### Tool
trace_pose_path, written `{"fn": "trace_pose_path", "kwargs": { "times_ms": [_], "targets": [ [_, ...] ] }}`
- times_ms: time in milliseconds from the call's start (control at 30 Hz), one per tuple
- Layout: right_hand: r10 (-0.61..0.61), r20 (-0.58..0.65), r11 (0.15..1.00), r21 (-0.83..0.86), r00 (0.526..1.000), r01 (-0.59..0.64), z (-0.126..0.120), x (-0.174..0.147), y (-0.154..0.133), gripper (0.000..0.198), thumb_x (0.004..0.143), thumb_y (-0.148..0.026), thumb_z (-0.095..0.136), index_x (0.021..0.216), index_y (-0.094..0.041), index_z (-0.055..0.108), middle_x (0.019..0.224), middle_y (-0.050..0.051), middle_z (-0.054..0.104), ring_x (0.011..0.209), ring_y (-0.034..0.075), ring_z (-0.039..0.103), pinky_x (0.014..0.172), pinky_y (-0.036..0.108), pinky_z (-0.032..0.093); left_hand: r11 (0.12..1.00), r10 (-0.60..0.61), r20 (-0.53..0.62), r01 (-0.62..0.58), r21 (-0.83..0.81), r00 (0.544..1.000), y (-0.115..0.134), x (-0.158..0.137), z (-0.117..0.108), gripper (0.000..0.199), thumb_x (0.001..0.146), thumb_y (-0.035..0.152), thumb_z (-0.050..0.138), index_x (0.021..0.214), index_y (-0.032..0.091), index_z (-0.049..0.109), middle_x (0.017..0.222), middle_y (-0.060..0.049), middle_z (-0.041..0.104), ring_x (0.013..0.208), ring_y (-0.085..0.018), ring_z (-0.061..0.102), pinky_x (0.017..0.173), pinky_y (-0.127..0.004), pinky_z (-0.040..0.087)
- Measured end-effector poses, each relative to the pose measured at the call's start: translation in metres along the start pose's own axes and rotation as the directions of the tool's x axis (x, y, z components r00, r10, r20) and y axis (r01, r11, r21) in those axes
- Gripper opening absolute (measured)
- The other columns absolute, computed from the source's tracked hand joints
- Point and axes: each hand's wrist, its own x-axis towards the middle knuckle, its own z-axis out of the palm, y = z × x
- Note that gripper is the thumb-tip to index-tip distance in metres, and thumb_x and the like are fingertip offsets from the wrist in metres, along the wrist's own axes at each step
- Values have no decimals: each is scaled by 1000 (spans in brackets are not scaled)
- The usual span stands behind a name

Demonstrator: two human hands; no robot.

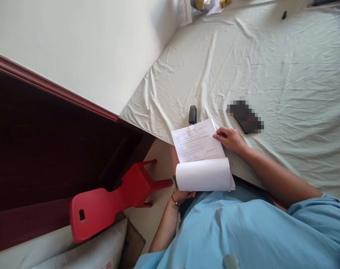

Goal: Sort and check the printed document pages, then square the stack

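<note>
A stack of printed sheets (199, 144) lies at the bed's edge in front of me, its upper pages curled back toward my body, white undersides up. My right hand (230, 139) has its thumb and fingers closed at the right edge of the printed page. Under the curled pages is my left hand (183, 195), a red bracelet at its wrist. It grips the stack from below, most of its fingers hidden by the paper. Just beyond the top edge sits a small black object (192, 114), possibly a stapler.
A blurred dark phone (247, 117) rests on the pale bedsheet (242, 67) beyond my right hand. A red plastic chair (127, 190) stands on the floor to the left. The white wall (88, 48) bounds the bed; papers and yellow items (225, 3) lie at the far end.
</note>
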Motion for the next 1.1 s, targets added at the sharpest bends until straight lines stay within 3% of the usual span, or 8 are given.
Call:
{"fn": "trace_pose_path", "kwargs": {
  "times_ms": [200,567,833,967,1100],
  "targets": [
    [-3,-2,1000,16,1000,3,0,-1,2,29,87,-49,65,79,-21,66,66,0,61,59,13,47,57,28,36,999,-34,-1,34,-10,999,5,0,2,64,67,78,56,47,17,52,42,-3,38,44,-8,28,48,-27,16],
    [7,13,1000,23,1000,-7,-1,-1,3,30,87,-49,64,80,-21,66,66,0,61,59,13,47,56,27,35,999,-35,-41,33,-31,999,11,-3,6,46,65,58,54,46,17,50,44,-5,41,44,-9,28,49,-29,16],
    [4,35,998,66,999,-6,-4,-1,-1,26,86,-46,66,81,-20,67,63,-2,56,58,12,44,57,28,34,999,-40,-56,39,-28,998,7,-2,5,52,66,65,57,45,18,49,43,-4,41,42,-7,27,48,-27,17],
    [22,122,967,249,992,-52,-9,1,0,33,82,-53,73,83,-21,70,65,-2,58,61,14,49,58,28,38,999,-27,-60,26,-31,998,11,-2,7,58,64,72,58,45,18,48,43,-3,41,41,-7,27,48,-28,17],
    [-34,328,838,524,944,-152,-24,0,-7,38,73,-55,82,85,-20,73,80,2,70,74,17,62,68,31,49,999,-20,-39,18,-32,999,11,-3,6,62,66,76,56,45,18,47,43,-3,40,42,-8,28,46,-28,17]
  ]
}}
